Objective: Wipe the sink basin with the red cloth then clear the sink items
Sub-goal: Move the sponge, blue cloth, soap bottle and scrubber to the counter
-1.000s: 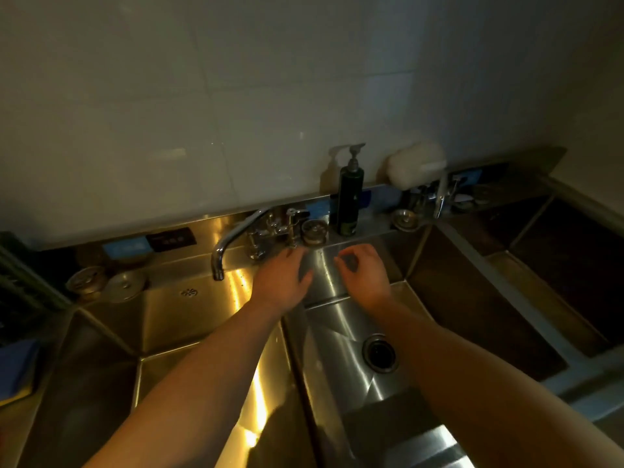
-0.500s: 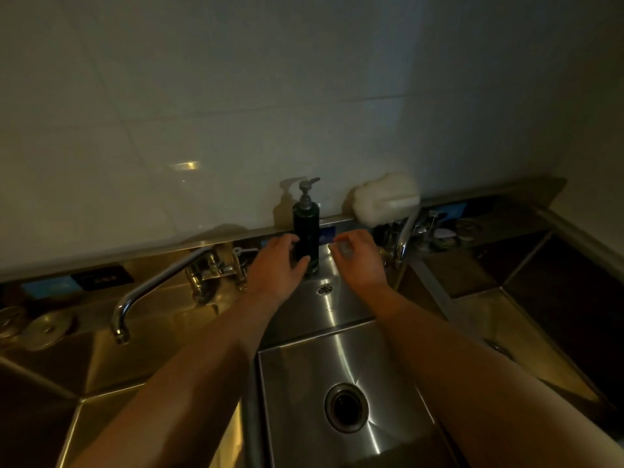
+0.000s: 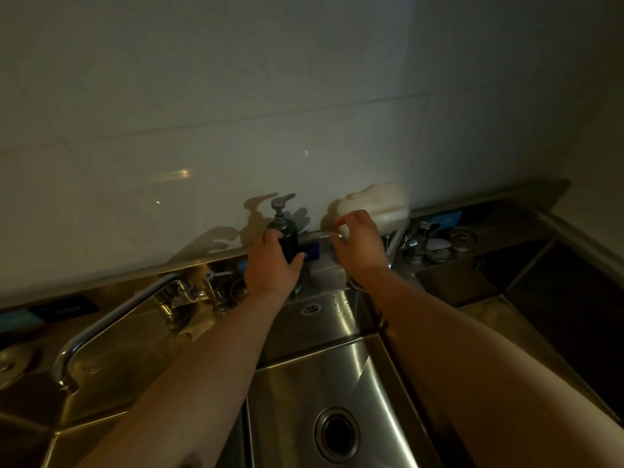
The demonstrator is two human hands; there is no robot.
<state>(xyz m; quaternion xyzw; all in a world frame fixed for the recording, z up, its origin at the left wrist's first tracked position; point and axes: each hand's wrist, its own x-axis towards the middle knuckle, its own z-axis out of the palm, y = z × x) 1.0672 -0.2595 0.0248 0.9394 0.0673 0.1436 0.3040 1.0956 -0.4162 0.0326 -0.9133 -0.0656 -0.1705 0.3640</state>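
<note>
A dark pump soap bottle [image 3: 287, 231] stands on the steel ledge behind the middle sink basin [image 3: 337, 376]. My left hand [image 3: 271, 261] grips the bottle's body from the left, thumb curled round its front. My right hand [image 3: 359, 246] hovers with curled fingers just in front of a white sponge-like object [image 3: 385, 204] that leans on the wall; I cannot tell whether it touches it. No red cloth is in view. The basin's drain [image 3: 336, 434] lies open below my arms.
A long faucet [image 3: 111, 325] reaches over the left basin. A second tap [image 3: 396, 243] and several round metal strainers [image 3: 449, 246] sit on the ledge to the right. A dark basin [image 3: 557, 298] lies at the right. The tiled wall rises right behind the ledge.
Both hands have moved further up to the ledge. My left hand has closed round the soap bottle. My right hand has risen toward the white object.
</note>
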